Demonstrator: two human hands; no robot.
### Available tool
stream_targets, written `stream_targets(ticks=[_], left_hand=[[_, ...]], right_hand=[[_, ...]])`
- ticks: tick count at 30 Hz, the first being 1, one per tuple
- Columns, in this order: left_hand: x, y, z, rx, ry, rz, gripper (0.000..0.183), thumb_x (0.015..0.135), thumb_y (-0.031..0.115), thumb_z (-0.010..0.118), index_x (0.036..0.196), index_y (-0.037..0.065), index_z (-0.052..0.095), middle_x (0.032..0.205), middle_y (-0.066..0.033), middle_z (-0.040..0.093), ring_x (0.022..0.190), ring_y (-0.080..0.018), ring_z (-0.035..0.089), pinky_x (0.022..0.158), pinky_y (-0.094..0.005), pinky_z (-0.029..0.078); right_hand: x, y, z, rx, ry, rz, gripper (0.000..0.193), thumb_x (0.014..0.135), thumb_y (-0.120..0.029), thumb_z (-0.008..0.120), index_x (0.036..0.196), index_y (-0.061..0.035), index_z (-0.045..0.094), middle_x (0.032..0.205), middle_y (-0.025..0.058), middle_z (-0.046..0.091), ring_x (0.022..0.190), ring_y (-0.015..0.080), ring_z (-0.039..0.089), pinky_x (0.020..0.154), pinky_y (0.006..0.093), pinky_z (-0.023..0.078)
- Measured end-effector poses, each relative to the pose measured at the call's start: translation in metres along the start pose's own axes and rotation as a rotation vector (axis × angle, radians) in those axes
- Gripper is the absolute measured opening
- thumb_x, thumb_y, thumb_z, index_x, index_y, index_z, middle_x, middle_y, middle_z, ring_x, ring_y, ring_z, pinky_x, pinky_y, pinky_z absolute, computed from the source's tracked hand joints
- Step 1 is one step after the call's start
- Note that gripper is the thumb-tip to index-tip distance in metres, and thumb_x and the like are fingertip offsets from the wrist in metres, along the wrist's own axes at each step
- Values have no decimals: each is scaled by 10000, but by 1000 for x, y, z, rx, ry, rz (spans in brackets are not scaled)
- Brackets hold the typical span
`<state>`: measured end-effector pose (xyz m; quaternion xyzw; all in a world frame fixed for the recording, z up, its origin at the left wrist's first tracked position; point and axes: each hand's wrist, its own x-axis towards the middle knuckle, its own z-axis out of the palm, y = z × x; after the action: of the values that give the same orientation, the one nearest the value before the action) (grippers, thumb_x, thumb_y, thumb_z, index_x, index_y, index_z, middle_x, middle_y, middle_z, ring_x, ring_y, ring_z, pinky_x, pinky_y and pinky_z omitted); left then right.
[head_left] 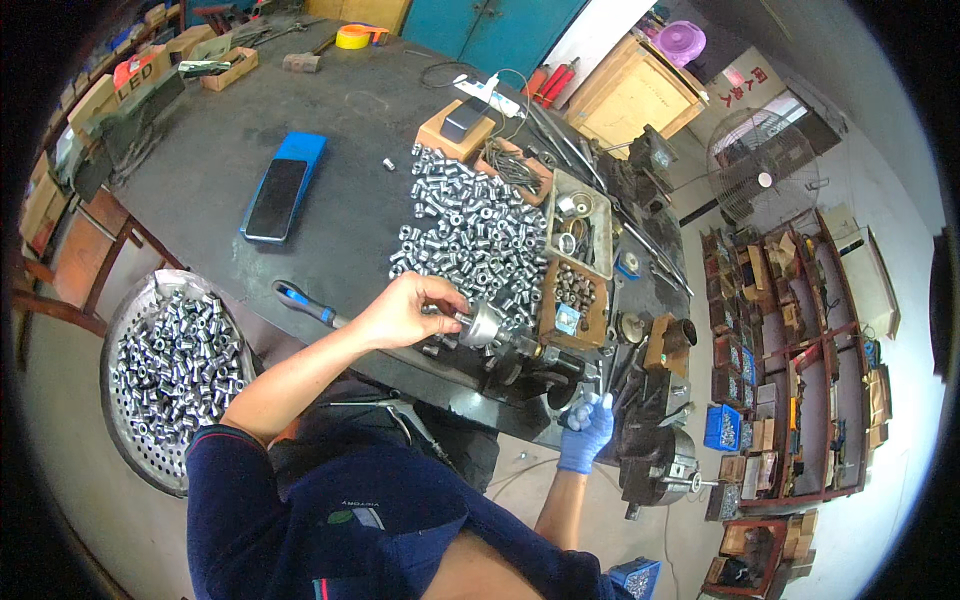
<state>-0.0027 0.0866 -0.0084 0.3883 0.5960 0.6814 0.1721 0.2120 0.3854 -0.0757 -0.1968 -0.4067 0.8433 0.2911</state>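
Note:
My left hand point(408, 312), bare, pinches a small metal part point(461, 318) at the mouth of a silvery round chuck point(482, 325). The chuck belongs to a dark bench fixture point(535, 368) at the table's near edge. My right hand point(587, 428), in a blue glove, is closed beside the fixture's right end, near a dark round knob point(561, 392). Whatever lies in its fingers is hidden. Beyond the left hand a large heap of shiny metal bushings point(470, 225) covers the table. A blue-handled tool point(303, 302) lies left of my left forearm.
A perforated metal basket point(122, 440) of similar bushings stands at left. On the dark table point(340, 100) lies a phone on a blue box point(277, 195). Right of the heap sit a parts tray point(600, 215) and a wooden box point(578, 338). A machine head point(655, 465) stands beyond my right hand.

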Motion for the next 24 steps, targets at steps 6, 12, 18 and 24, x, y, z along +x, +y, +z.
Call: stream_targets(ticks=[6, 12, 18, 24], left_hand=[[1, 5, -7, -95, 0, -200, 181, 719, -28, 662, 895, -26, 620, 846, -73, 636, 793, -118, 588, 713, -251, 473], [0, 2, -2, -47, 25, -133, 174, 714, -26, 664, 882, -28, 620, 849, -75, 632, 796, -124, 585, 730, -257, 470], [2, 14, 4, 174, 28, -27, 193, 680, -1, 671, 866, -21, 622, 852, -92, 627, 795, -161, 589, 733, -284, 458], [1, 7, 4, 121, 22, -56, 193, 689, -11, 667, 875, -26, 618, 841, -83, 626, 803, -145, 584, 735, -281, 459]], right_hand=[[-8, -48, 33, -31, -165, -111, 445, 903, -384, 422, 831, 19, 596, 453, 12, 398, 341, 76, 292, 310, 211, 252], [63, -61, 65, 282, -246, -12, 451, 894, -416, 426, 776, -9, 579, 463, 22, 410, 353, 83, 311, 289, 201, 233], [117, -16, 16, 130, -272, 55, 399, 882, -380, 481, 772, -12, 588, 539, 27, 537, 416, 85, 460, 352, 191, 338], [78, 22, 8, -203, 202, 14, 297, 832, -340, 581, 699, -74, 580, 551, -35, 510, 429, 49, 440, 401, 171, 317]])
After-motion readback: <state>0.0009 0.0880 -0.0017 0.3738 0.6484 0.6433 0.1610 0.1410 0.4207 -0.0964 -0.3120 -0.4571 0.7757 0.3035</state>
